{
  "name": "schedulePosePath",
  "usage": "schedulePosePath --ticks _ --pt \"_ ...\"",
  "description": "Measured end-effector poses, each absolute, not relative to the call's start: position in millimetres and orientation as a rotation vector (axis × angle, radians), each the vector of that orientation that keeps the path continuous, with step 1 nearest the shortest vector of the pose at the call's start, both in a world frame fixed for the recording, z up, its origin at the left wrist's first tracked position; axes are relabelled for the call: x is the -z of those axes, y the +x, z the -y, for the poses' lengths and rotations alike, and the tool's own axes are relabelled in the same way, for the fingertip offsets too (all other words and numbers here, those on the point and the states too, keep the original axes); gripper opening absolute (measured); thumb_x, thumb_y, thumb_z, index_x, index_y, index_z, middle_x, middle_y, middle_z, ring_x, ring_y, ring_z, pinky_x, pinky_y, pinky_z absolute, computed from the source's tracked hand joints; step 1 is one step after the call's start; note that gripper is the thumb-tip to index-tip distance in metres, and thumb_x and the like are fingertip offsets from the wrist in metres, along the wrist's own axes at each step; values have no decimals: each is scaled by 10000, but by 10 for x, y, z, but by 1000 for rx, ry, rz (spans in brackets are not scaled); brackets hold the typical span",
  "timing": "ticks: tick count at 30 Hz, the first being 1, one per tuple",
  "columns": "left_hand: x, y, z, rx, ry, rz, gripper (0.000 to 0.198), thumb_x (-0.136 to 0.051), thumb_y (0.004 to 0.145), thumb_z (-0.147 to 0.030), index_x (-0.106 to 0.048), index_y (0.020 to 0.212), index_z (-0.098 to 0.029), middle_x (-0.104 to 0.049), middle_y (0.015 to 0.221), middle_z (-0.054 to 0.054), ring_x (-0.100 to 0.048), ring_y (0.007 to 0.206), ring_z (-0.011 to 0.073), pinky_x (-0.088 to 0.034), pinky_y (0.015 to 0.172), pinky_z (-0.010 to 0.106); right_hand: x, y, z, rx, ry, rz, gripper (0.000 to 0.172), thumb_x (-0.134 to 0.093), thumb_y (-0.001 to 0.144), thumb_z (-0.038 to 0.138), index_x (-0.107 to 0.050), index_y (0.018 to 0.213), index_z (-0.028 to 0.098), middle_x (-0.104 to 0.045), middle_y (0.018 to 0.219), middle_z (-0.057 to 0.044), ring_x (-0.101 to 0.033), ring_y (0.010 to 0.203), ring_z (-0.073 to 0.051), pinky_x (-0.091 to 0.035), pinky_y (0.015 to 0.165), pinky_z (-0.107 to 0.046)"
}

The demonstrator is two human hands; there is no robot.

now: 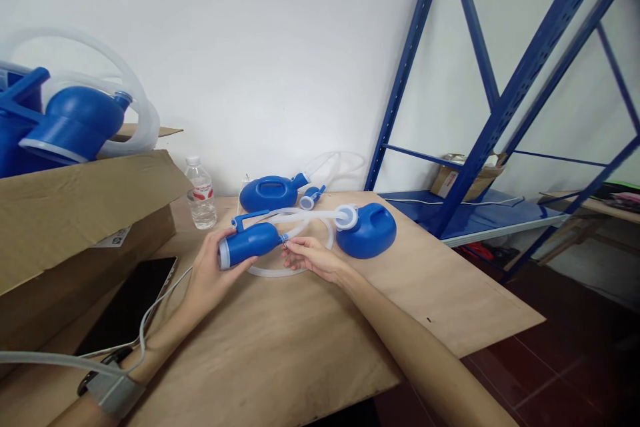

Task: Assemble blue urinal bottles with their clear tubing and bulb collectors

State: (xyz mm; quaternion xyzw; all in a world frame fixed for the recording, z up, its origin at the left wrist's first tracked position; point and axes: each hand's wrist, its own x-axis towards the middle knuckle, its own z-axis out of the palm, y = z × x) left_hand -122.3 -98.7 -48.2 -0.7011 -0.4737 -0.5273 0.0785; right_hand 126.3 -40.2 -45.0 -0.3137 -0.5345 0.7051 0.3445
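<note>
My left hand [210, 273] is closed round a blue funnel-shaped cup with a handle [250, 241], held just above the wooden table [300, 347]. At the cup's narrow end my right hand [313, 257] pinches the clear tube [273, 272]. The tube loops over the table and runs to the white cap of a blue bottle [369, 230] lying just right of my hands.
A second blue bottle [270, 193] with its own tube and a small blue cup [311, 198] lie by the wall. A water bottle [201, 193] stands at the back left. An open cardboard box [75, 213] holds more blue parts [75, 123]. A dark tablet [130, 307] lies left; blue shelving [475, 147] stands right.
</note>
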Motion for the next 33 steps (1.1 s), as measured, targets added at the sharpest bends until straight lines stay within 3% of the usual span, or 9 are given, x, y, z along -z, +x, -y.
schedulePosePath --ticks 10,17,29,33 --pt "475 -1166 1003 1619 -2116 1598 469 -728 808 -546 -604 1138 -237 -678 1137 61 -666 1054 279 -548 885 407 524 1199 361 -1750 -822 1269 331 -820 735 429 -681 863 157 -671 823 -25 -661 709 -137 -492 652 -266" --pt "502 -1127 1013 1795 -2071 1781 556 -784 711 -588 -635 1100 -220 -695 1141 87 -703 997 295 -595 777 399 511 1127 349 -1707 -898 1228 264 -787 741 384 -675 796 152 -650 751 -26 -642 670 -136 -516 644 -272" --pt "418 -983 1070 2184 -1871 2127 586 -825 653 -580 -617 1047 -200 -728 1027 91 -728 835 262 -602 701 371 521 1124 333 -1613 -870 1256 382 -821 705 500 -672 805 163 -638 733 -12 -632 671 -127 -536 653 -263" --pt "376 -975 1103 2106 -1917 2036 573 -794 702 -566 -593 1116 -224 -689 1150 86 -713 873 247 -594 684 344 539 1114 350 -1542 -898 1274 453 -824 694 566 -647 844 177 -629 695 4 -628 630 -129 -538 631 -266"
